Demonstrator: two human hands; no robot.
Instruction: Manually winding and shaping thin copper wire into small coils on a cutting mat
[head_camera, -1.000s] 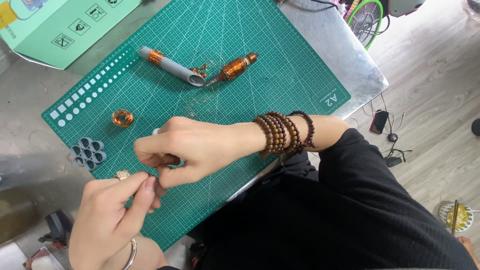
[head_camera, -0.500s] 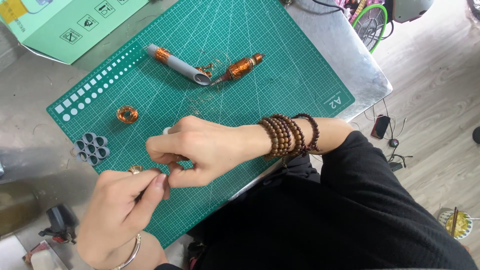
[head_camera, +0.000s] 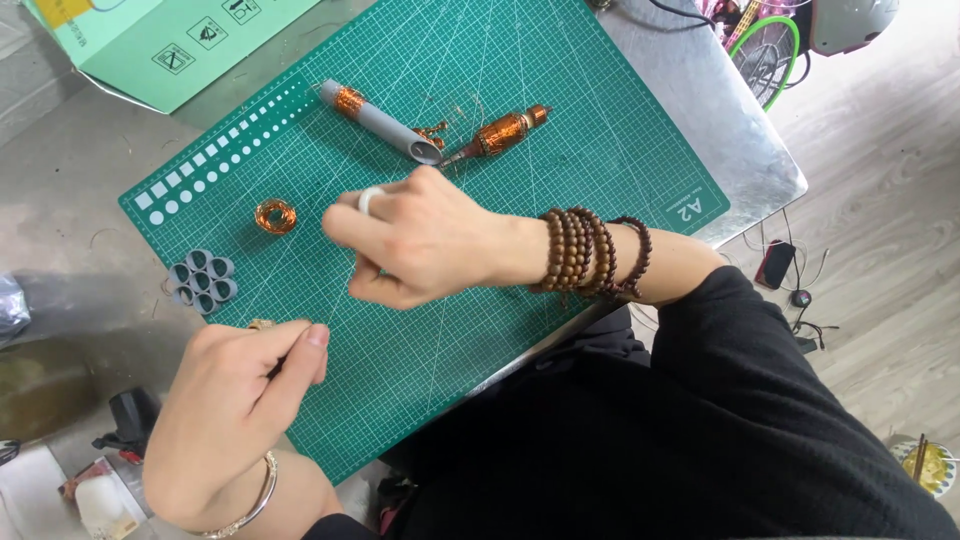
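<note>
My right hand (head_camera: 420, 240), with a white ring and brown bead bracelets on its wrist, hovers over the middle of the green cutting mat (head_camera: 600, 150), fingers pinched on a thin wire (head_camera: 343, 295). The wire runs down toward my left hand (head_camera: 245, 385), which wears a silver bangle. It pinches the wire's other end at the mat's near-left edge. A small copper coil (head_camera: 275, 215) lies left of my right hand. Beyond it lie a grey tube with a copper winding (head_camera: 385, 125) and a copper-wound rod (head_camera: 500, 130).
A cluster of short grey tube pieces (head_camera: 200, 280) sits at the mat's left edge. A light green cardboard box (head_camera: 150, 40) lies at the far left. The metal table's edge (head_camera: 770, 180) runs on the right, with cables and a small device (head_camera: 775, 265) on the floor below.
My right hand has lifted away from my left hand toward the mat's middle. The two hands, close together before, are now apart with the wire stretched between them.
</note>
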